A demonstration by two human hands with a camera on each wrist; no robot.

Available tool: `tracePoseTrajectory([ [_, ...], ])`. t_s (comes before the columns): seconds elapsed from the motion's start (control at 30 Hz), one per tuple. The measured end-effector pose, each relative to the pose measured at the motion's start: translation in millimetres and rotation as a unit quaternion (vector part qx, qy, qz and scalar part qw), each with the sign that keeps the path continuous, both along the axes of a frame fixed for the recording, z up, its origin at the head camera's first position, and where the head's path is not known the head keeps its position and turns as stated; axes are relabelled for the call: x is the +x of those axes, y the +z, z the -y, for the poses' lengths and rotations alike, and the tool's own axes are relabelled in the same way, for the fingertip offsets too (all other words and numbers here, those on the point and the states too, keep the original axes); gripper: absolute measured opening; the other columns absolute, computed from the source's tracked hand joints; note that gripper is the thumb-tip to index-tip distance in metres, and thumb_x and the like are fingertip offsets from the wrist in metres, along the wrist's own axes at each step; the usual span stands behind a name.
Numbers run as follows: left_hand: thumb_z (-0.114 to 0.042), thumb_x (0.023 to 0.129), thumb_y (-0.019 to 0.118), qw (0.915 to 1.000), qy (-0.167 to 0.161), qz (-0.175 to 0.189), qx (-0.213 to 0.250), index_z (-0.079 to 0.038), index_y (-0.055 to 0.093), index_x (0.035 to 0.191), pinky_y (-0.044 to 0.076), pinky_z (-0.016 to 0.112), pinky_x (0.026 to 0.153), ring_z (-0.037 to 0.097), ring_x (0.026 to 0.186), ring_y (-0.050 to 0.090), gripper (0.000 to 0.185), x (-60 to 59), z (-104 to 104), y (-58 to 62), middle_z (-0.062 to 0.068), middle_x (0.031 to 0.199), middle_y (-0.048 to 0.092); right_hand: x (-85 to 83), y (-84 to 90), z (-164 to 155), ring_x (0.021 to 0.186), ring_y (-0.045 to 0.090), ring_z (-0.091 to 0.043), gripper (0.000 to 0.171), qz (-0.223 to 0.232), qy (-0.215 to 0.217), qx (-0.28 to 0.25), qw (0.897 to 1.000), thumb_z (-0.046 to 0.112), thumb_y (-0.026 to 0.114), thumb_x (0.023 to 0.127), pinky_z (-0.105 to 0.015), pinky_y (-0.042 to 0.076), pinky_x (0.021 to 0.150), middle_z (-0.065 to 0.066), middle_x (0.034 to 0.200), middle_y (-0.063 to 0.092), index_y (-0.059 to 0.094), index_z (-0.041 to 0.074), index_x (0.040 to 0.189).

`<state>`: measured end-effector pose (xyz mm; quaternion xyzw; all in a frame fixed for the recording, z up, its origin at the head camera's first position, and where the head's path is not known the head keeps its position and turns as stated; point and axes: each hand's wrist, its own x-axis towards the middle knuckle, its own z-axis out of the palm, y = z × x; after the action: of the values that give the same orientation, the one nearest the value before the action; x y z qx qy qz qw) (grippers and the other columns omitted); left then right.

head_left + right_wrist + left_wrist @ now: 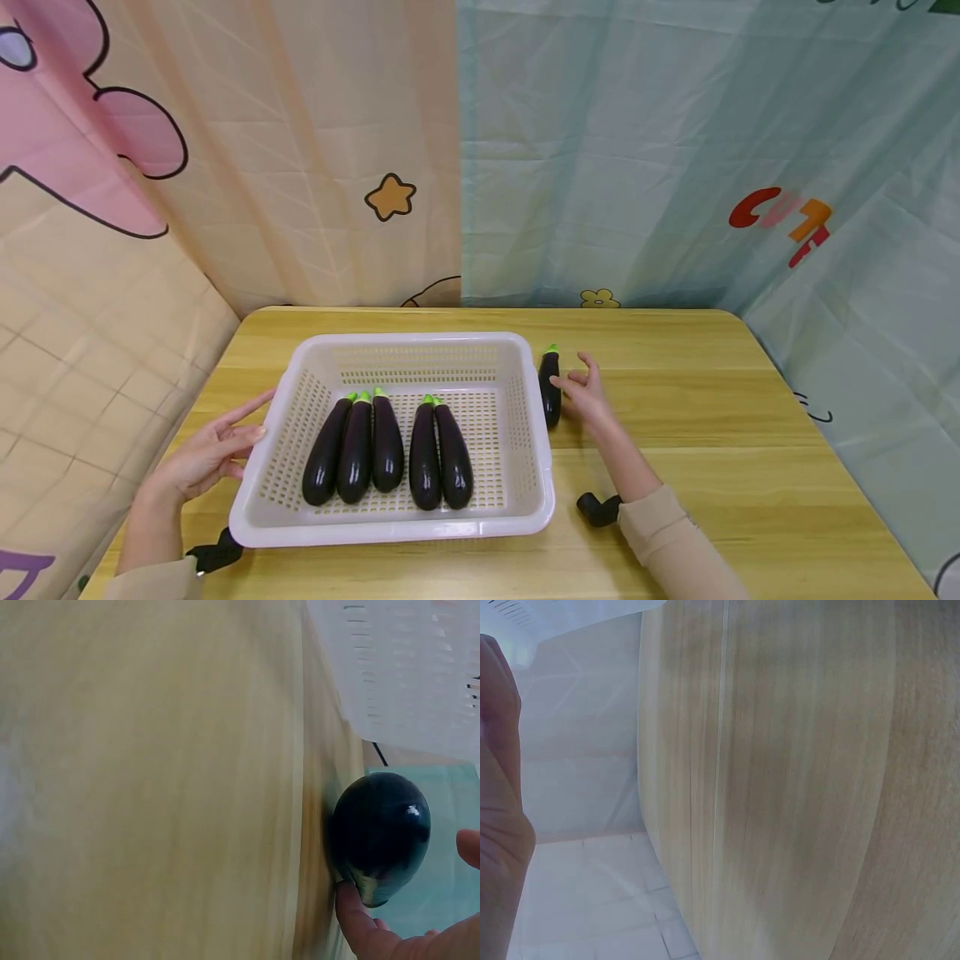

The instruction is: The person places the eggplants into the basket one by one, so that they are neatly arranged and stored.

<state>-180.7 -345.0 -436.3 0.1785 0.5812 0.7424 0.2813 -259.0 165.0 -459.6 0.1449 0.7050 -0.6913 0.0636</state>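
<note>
A white plastic basket (390, 536) with slotted walls stands on the table and holds several dark purple eggplants (387, 450) with green stem ends. At its left rim, my left hand (201, 454) touches the side with fingers spread and fairly straight. Outside the right wall lies a single eggplant (551, 390), stem end away from me. My right hand (587, 395) is at the right side of this eggplant. In the right wrist view, one fingertip touches the lower side of the eggplant (382, 829), while the thumb (469, 847) stands apart from it.
The wooden table (675, 400) extends right of the basket. Printed curtains (600, 167) hang behind and at both sides. A black wrist mount (598, 509) is on my right forearm, another (216, 553) on my left.
</note>
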Motion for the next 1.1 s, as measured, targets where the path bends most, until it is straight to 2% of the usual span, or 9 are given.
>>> tracePoseTrajectory([
  [0.1, 0.001, 0.099, 0.027, 1.0000, -0.001, 0.000, 0.003, -0.037, 0.034, 0.140, 0.054, 0.041, 0.070, 0.022, 0.096, 0.064, 0.056, 0.2, 0, 0.3, 0.003, 0.114, 0.063, 0.5, -1.4, 2, 0.119, 0.036, -0.041, 0.077, 0.016, 0.020, 0.014, 1.000, 0.009, 0.059, 0.087, -0.056, 0.039, 0.095, -0.029, 0.136, 0.025, 0.010, 0.012, 0.146],
  [0.3, 0.001, 0.099, 0.027, 1.0000, -0.003, 0.002, 0.008, -0.037, 0.032, 0.141, 0.054, 0.041, 0.071, 0.023, 0.096, 0.064, 0.057, 0.1, -1, -0.2, 0.004, 0.115, 0.063, -0.3, -4.6, 5, 0.110, 0.045, -0.039, 0.076, 0.030, 0.053, 0.064, 0.996, 0.014, 0.061, 0.087, -0.049, 0.049, 0.085, -0.027, 0.130, 0.034, 0.011, 0.012, 0.145],
  [0.53, 0.001, 0.099, 0.028, 1.0000, 0.000, 0.000, 0.003, -0.038, 0.033, 0.140, 0.054, 0.041, 0.070, 0.022, 0.096, 0.064, 0.057, -0.3, 0, -1.7, 0.003, 0.115, 0.063, -3.1, -6.1, 8, 0.104, 0.048, -0.036, 0.077, 0.034, 0.075, 0.117, 0.990, 0.017, 0.062, 0.085, -0.045, 0.051, 0.079, -0.024, 0.121, 0.040, 0.012, 0.011, 0.144],
  [0.93, 0.001, 0.099, 0.027, 0.9998, -0.007, 0.004, 0.017, -0.037, 0.033, 0.140, 0.054, 0.042, 0.072, 0.022, 0.097, 0.063, 0.057, -0.5, 0, -1.5, 0.004, 0.116, 0.063, -7.3, -12.8, 10, 0.090, 0.054, -0.029, 0.076, 0.020, 0.086, 0.126, 0.988, 0.013, 0.062, 0.084, -0.032, 0.052, 0.066, -0.022, 0.107, 0.044, 0.014, 0.007, 0.143],
  [1.1, 0.002, 0.099, 0.027, 0.9998, -0.006, 0.001, 0.021, -0.036, 0.032, 0.141, 0.054, 0.042, 0.071, 0.023, 0.096, 0.064, 0.057, -0.4, 0, -1.3, 0.005, 0.116, 0.063, -8.3, -13.1, 10, 0.094, 0.053, -0.031, 0.073, 0.026, 0.090, 0.116, 0.989, 0.012, 0.059, 0.086, -0.036, 0.052, 0.072, -0.024, 0.112, 0.043, 0.014, 0.007, 0.143],
])
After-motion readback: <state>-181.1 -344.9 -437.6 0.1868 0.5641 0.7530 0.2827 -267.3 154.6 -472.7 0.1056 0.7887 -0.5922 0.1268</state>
